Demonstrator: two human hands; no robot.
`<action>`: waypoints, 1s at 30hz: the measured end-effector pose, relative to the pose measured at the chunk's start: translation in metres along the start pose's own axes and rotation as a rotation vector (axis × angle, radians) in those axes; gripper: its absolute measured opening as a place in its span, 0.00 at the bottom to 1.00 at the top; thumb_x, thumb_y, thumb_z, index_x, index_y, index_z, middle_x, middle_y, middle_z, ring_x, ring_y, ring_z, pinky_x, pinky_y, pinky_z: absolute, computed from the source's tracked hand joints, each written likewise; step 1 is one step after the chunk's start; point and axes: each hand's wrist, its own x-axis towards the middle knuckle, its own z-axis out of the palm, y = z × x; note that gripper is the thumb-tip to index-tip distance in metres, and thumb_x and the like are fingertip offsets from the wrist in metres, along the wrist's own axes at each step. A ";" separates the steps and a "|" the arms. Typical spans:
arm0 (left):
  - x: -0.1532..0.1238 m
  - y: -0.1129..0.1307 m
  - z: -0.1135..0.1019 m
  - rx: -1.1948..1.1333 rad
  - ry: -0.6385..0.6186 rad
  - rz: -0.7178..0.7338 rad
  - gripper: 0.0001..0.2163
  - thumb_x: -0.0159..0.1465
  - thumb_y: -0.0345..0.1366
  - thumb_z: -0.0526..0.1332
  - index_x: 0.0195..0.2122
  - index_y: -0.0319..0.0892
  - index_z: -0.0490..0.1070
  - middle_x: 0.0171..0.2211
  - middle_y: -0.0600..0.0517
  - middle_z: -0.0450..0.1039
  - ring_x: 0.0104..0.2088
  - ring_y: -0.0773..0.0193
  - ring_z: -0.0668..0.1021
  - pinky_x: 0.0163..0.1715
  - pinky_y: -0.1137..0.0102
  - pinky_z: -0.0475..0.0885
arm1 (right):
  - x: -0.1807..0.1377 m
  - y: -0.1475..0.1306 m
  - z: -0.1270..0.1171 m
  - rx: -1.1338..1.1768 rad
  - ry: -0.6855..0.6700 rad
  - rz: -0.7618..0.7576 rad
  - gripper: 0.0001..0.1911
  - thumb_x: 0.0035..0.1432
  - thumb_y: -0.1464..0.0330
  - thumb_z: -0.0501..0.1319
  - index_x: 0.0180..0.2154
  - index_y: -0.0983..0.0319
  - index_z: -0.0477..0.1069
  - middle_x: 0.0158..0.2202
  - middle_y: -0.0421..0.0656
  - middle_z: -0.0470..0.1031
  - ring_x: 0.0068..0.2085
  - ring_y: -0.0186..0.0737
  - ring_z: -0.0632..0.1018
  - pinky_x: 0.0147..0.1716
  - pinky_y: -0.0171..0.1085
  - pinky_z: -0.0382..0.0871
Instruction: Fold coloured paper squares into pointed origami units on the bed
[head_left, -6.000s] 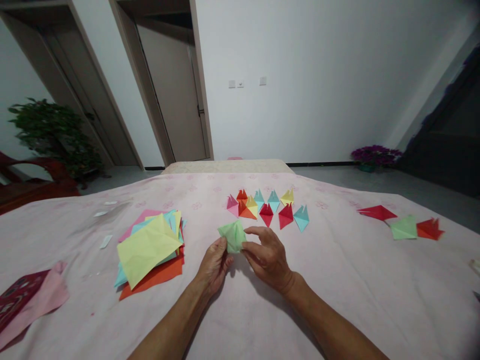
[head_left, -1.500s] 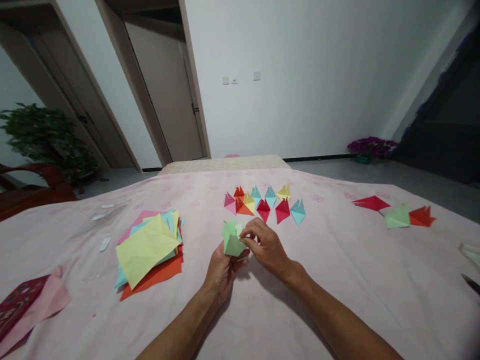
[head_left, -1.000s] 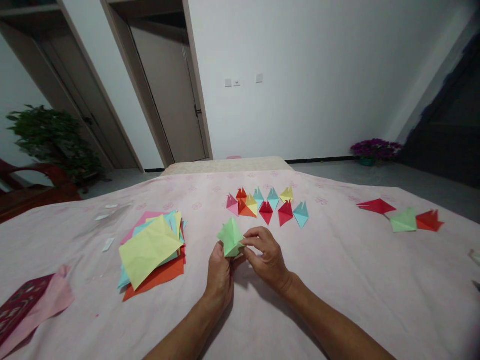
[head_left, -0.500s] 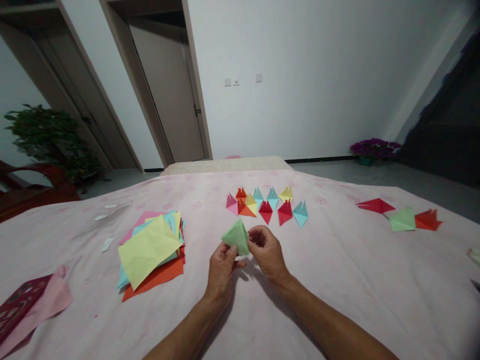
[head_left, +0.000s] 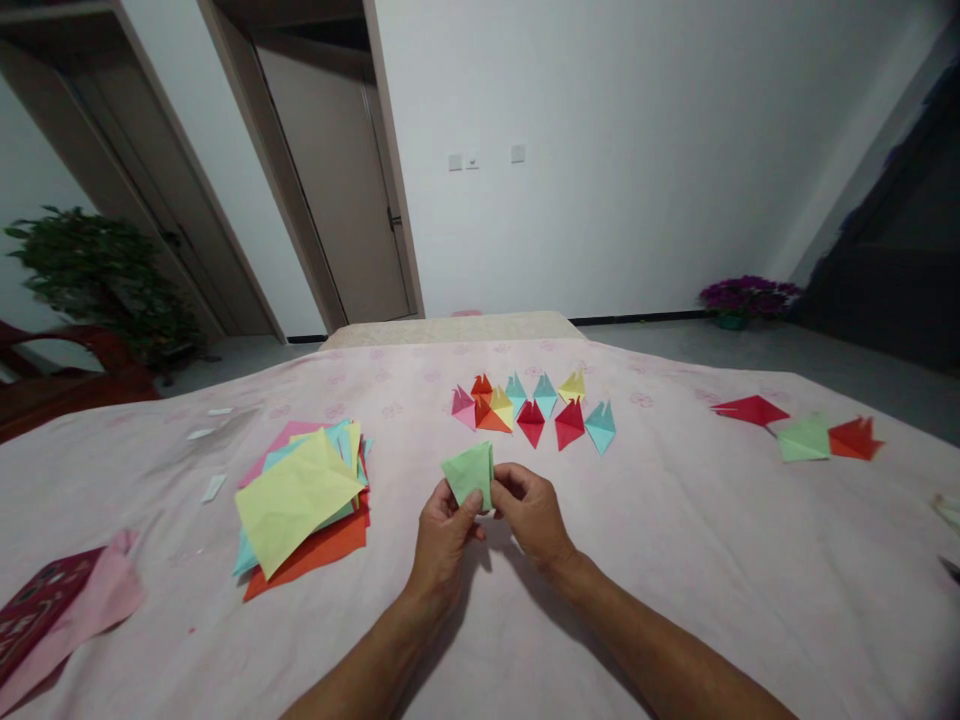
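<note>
A folded green paper piece (head_left: 469, 473) is pinched between both my hands just above the pink cloth. My left hand (head_left: 442, 540) grips its lower left edge with thumb and fingers closed. My right hand (head_left: 531, 510) holds its right side, fingers curled round it. Beyond my hands lies a cluster of several finished folded paper shapes (head_left: 534, 410) in red, cyan, yellow and pink. A stack of flat coloured paper sheets (head_left: 301, 496), yellow on top, lies to the left.
The pink tablecloth (head_left: 675, 560) covers the whole table. Three more folded shapes, red (head_left: 750, 409), green (head_left: 805, 439) and orange (head_left: 855, 438), lie at the right. A dark red packet under pink paper (head_left: 52, 603) sits at the left edge, small white scraps (head_left: 213, 487) behind it.
The green piece has been turned and refolded between my hands, from an open pointed shape to a flatter one. My right hand has moved from its top to its right side.
</note>
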 end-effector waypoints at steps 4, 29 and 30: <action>0.002 0.000 0.000 0.008 0.004 -0.007 0.19 0.57 0.42 0.69 0.44 0.36 0.72 0.33 0.50 0.72 0.28 0.70 0.72 0.22 0.77 0.67 | -0.001 -0.002 0.001 0.009 -0.051 -0.010 0.14 0.55 0.59 0.61 0.35 0.63 0.75 0.28 0.41 0.74 0.26 0.35 0.73 0.26 0.34 0.69; 0.005 -0.009 -0.016 0.426 0.075 0.205 0.13 0.66 0.44 0.58 0.40 0.40 0.75 0.33 0.49 0.77 0.32 0.63 0.78 0.35 0.69 0.74 | -0.007 0.009 0.003 -0.306 -0.006 -0.298 0.11 0.63 0.68 0.57 0.43 0.60 0.77 0.39 0.45 0.78 0.40 0.40 0.78 0.42 0.39 0.71; 0.006 -0.007 -0.015 0.327 0.088 0.149 0.15 0.65 0.46 0.59 0.39 0.39 0.75 0.32 0.50 0.76 0.29 0.65 0.77 0.32 0.70 0.74 | -0.005 0.010 0.002 -0.312 0.030 -0.301 0.10 0.62 0.68 0.58 0.42 0.60 0.77 0.38 0.45 0.77 0.39 0.40 0.77 0.40 0.38 0.71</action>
